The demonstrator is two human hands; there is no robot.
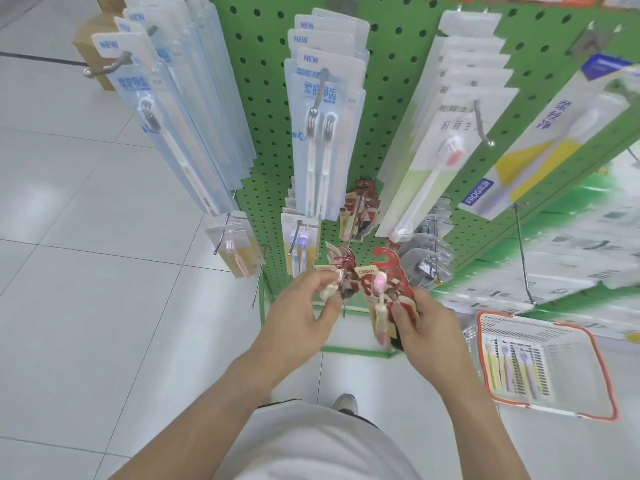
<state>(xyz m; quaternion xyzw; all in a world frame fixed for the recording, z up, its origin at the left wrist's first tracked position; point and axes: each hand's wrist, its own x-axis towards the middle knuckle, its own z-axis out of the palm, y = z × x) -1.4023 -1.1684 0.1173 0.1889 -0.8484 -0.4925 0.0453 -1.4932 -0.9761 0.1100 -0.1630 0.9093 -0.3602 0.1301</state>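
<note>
My right hand (424,327) grips a red carded toothbrush pack (388,292) with a pink brush, holding it low in front of the green pegboard rack (391,64). My left hand (304,303) pinches a second red toothbrush pack (341,275) just to its left, near a bottom hook. More red packs (360,206) hang on a hook above them.
Blue toothbrush packs (322,133) and pale green ones (446,140) hang on long metal hooks that jut out from the board. An orange-rimmed basket (540,362) with toothbrush packs sits on the floor at right. A cardboard box (93,39) stands far left on the white tiles.
</note>
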